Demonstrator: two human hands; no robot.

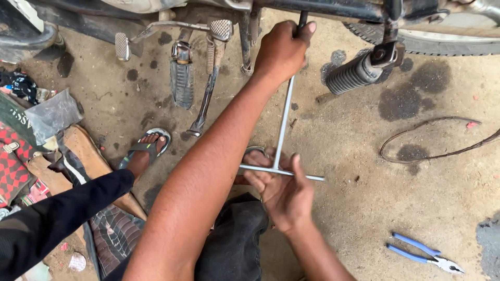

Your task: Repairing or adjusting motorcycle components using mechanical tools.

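1. Under the motorcycle frame, your left hand is wrapped around the upper end of the T-handle wrench, its fingers clamped on the shaft just where the dark socket end meets the underside of the bike
2. Your right hand holds the crossbar of that wrench, fingers curled shut around it near the joint with the shaft, one end of the bar jutting out to the right
3. The wrench stands tilted, running from the crossbar low in the view up to the frame, between the side stand and the rubber footpeg
4. If the socket sits only partly on its fastener, a hard turn could make it slip off and round the head; your left knuckles are close to the frame and would likely take the knock
5. The oil-stained floor looks slick, and your sandalled foot could slide as you lean in
6. The socket tip and whatever it grips are hidden behind your left hand, so I cannot tell how well it is seated
7. The motorcycle is cut off at the top edge, and the blue-handled pliers lie well apart on the floor
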